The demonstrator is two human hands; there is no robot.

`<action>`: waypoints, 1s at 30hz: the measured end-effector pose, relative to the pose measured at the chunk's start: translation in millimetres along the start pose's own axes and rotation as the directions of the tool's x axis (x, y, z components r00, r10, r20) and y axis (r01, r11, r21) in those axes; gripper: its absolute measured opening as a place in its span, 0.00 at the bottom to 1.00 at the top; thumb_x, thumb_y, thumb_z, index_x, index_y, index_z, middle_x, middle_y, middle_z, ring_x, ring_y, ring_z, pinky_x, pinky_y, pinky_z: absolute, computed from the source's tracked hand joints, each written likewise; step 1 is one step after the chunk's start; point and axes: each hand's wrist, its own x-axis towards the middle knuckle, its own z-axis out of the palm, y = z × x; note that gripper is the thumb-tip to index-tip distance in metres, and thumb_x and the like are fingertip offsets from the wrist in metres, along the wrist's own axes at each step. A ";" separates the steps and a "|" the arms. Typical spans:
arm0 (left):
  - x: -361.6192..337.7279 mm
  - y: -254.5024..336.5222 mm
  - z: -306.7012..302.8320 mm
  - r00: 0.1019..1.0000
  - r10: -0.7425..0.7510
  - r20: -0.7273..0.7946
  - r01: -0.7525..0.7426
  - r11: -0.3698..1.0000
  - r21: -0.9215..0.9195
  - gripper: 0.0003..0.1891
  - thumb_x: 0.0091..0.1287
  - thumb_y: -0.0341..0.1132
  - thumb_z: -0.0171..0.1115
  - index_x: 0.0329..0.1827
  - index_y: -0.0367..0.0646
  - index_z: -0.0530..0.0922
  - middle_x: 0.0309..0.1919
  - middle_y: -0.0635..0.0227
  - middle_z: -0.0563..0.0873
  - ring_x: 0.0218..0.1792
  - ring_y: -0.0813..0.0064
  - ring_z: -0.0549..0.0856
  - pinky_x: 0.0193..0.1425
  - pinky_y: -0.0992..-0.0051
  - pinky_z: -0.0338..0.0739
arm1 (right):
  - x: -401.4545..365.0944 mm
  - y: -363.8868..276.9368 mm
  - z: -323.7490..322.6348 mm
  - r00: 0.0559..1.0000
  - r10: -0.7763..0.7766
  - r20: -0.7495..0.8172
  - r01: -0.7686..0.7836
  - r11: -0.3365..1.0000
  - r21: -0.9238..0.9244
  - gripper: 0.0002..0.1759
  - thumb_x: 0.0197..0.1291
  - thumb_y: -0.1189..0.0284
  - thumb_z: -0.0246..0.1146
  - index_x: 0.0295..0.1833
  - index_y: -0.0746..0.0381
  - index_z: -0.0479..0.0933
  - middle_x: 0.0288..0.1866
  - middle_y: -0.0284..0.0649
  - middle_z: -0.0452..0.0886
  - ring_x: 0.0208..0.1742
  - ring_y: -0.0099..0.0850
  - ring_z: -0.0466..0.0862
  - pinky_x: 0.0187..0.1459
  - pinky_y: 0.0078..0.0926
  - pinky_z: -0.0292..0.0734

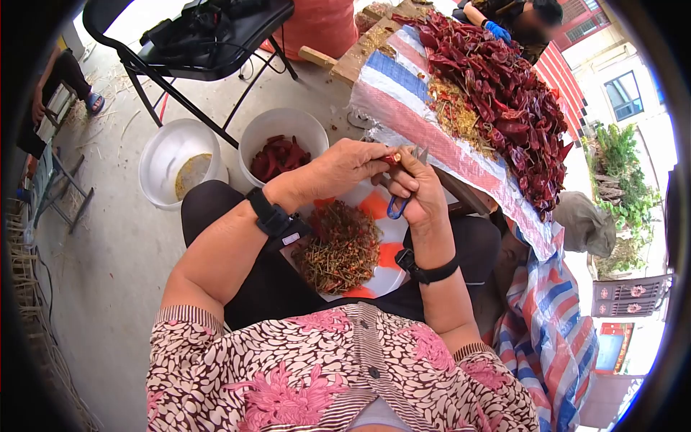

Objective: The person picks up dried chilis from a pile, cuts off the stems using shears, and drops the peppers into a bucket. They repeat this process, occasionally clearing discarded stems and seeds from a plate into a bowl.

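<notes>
My left hand (344,167) pinches a dried red chili (392,157) at its end. My right hand (421,191) grips blue-handled scissors (400,201), their blades at the chili's tip. Both hands meet above a white and orange plate (380,255) on my lap, which carries a heap of chili stems and bits (337,246). A large pile of dried red chilies (504,101) lies on a striped sheet (432,137) just right of my hands.
Two white buckets stand on the floor ahead: one (282,137) holds cut red chilies, the other (176,162) has yellowish seeds. A black folding chair (209,43) with bags stands behind them. Another person with blue gloves (498,30) works at the far side of the pile.
</notes>
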 end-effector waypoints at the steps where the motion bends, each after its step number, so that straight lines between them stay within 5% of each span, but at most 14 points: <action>1: -1.3 0.7 0.1 1.000 0.002 0.001 -0.002 1.000 -0.017 0.09 0.72 0.35 0.55 0.42 0.36 0.74 0.26 0.61 0.78 0.28 0.73 0.77 0.36 0.72 0.74 | 1.0 -0.5 -3.5 0.996 0.078 0.038 -0.081 0.994 0.074 0.06 0.69 0.72 0.57 0.44 0.64 0.76 0.31 0.31 0.78 0.15 0.12 0.63 0.16 0.12 0.55; 5: -5.5 0.2 -5.7 0.998 -0.022 0.057 0.020 0.999 0.039 0.09 0.73 0.36 0.55 0.43 0.37 0.75 0.26 0.62 0.78 0.29 0.76 0.76 0.37 0.74 0.73 | 2.8 7.6 -10.0 0.965 0.179 0.192 -0.225 0.941 0.253 0.10 0.71 0.70 0.55 0.46 0.67 0.76 0.33 0.32 0.79 0.16 0.11 0.63 0.16 0.12 0.56; 8: -6.6 4.9 -15.2 0.976 -0.155 0.154 0.151 0.988 0.034 0.10 0.73 0.37 0.54 0.43 0.38 0.75 0.26 0.66 0.78 0.29 0.78 0.74 0.37 0.76 0.72 | -0.1 18.8 -7.6 0.999 0.020 0.044 -0.026 0.991 0.134 0.12 0.72 0.69 0.54 0.45 0.68 0.75 0.33 0.33 0.80 0.16 0.11 0.63 0.16 0.12 0.56; 12: -9.9 -2.3 -28.0 0.946 -0.049 0.322 0.011 0.993 0.118 0.11 0.73 0.39 0.55 0.45 0.39 0.76 0.26 0.67 0.78 0.29 0.78 0.72 0.36 0.76 0.71 | -8.3 28.1 -9.1 0.974 0.154 0.169 -0.195 0.944 0.265 0.11 0.71 0.69 0.55 0.44 0.67 0.76 0.32 0.32 0.79 0.15 0.12 0.62 0.17 0.12 0.56; 15: -15.1 -12.5 -31.4 0.866 -0.122 0.485 0.116 0.992 0.044 0.11 0.72 0.37 0.55 0.45 0.38 0.77 0.26 0.70 0.80 0.28 0.78 0.74 0.36 0.76 0.70 | -4.3 41.6 -27.0 0.923 0.278 0.268 -0.350 0.894 0.279 0.11 0.71 0.69 0.54 0.40 0.66 0.74 0.31 0.32 0.77 0.14 0.14 0.62 0.17 0.14 0.57; 16: -15.6 -11.9 -35.0 0.731 -0.261 0.631 0.192 0.965 0.178 0.10 0.71 0.35 0.55 0.45 0.38 0.78 0.27 0.70 0.80 0.29 0.79 0.75 0.36 0.77 0.71 | -3.2 43.0 -35.8 0.933 0.286 0.216 -0.359 0.762 0.539 0.11 0.72 0.70 0.53 0.36 0.64 0.70 0.31 0.32 0.76 0.14 0.15 0.62 0.17 0.16 0.58; 17: -21.5 -10.0 -32.9 0.745 -0.289 0.600 0.232 0.957 0.174 0.09 0.71 0.35 0.55 0.45 0.38 0.78 0.26 0.70 0.80 0.29 0.79 0.75 0.36 0.78 0.71 | -1.8 39.8 -47.8 0.936 0.256 0.241 -0.351 0.692 0.631 0.12 0.73 0.70 0.49 0.34 0.63 0.68 0.33 0.33 0.75 0.15 0.17 0.63 0.18 0.18 0.58; 19: -28.0 -7.1 -33.3 0.771 -0.342 0.538 0.294 0.939 0.177 0.09 0.70 0.34 0.55 0.44 0.38 0.79 0.26 0.69 0.80 0.29 0.79 0.75 0.36 0.78 0.71 | 2.9 36.2 -81.8 0.965 0.198 0.170 -0.246 0.905 0.347 0.12 0.72 0.67 0.53 0.34 0.61 0.68 0.31 0.32 0.75 0.15 0.15 0.63 0.18 0.17 0.58; 20: -32.2 -8.5 -36.9 0.875 -0.290 0.388 0.184 0.939 0.289 0.09 0.67 0.32 0.55 0.44 0.39 0.80 0.27 0.67 0.82 0.30 0.76 0.79 0.38 0.76 0.73 | 1.7 40.7 -95.2 0.974 0.218 -0.055 -0.220 0.975 -0.030 0.12 0.70 0.65 0.55 0.34 0.60 0.69 0.30 0.32 0.75 0.15 0.14 0.63 0.17 0.16 0.58; 22: -35.1 -29.7 -46.3 0.912 -0.352 0.212 0.196 0.826 0.529 0.11 0.65 0.32 0.57 0.47 0.40 0.79 0.29 0.65 0.83 0.32 0.70 0.81 0.40 0.74 0.75 | 0.0 59.5 -111.3 0.910 0.172 -0.376 -0.386 0.680 -0.624 0.12 0.63 0.62 0.63 0.37 0.58 0.71 0.29 0.33 0.77 0.15 0.14 0.63 0.17 0.16 0.57; 24: -35.8 -55.8 -54.0 0.934 -0.352 0.060 0.202 0.660 0.724 0.13 0.63 0.31 0.58 0.50 0.42 0.79 0.33 0.63 0.84 0.37 0.65 0.82 0.44 0.70 0.76 | 12.6 106.5 -175.9 0.937 0.091 -0.338 -0.330 -0.086 -0.940 0.16 0.58 0.62 0.65 0.43 0.63 0.74 0.35 0.44 0.82 0.29 0.34 0.79 0.30 0.30 0.73; 25: -36.2 -68.1 -57.5 0.944 -0.331 0.001 0.197 0.563 0.803 0.15 0.62 0.31 0.59 0.52 0.43 0.78 0.36 0.62 0.85 0.40 0.63 0.82 0.47 0.68 0.76 | 8.6 127.5 -183.0 0.974 -0.007 -0.227 -0.203 -0.476 -0.856 0.18 0.57 0.62 0.65 0.45 0.64 0.75 0.38 0.48 0.84 0.36 0.42 0.84 0.37 0.36 0.77; 29: -42.4 -72.9 -54.7 0.969 -0.129 -0.209 0.237 0.266 0.934 0.20 0.57 0.32 0.63 0.56 0.47 0.77 0.47 0.61 0.82 0.53 0.57 0.78 0.58 0.59 0.72 | 11.3 176.2 -176.4 0.958 0.164 -0.237 -0.132 -0.481 -0.867 0.16 0.59 0.63 0.62 0.45 0.65 0.77 0.42 0.52 0.83 0.49 0.51 0.82 0.48 0.43 0.75; 30: -40.4 -71.4 -55.6 0.958 -0.201 -0.202 0.253 0.274 0.928 0.21 0.57 0.33 0.63 0.55 0.47 0.78 0.48 0.61 0.82 0.55 0.57 0.77 0.59 0.58 0.70 | 18.1 191.7 -191.8 0.944 0.228 -0.239 -0.119 -0.440 -0.890 0.15 0.60 0.63 0.60 0.45 0.64 0.78 0.42 0.53 0.83 0.48 0.51 0.82 0.48 0.43 0.75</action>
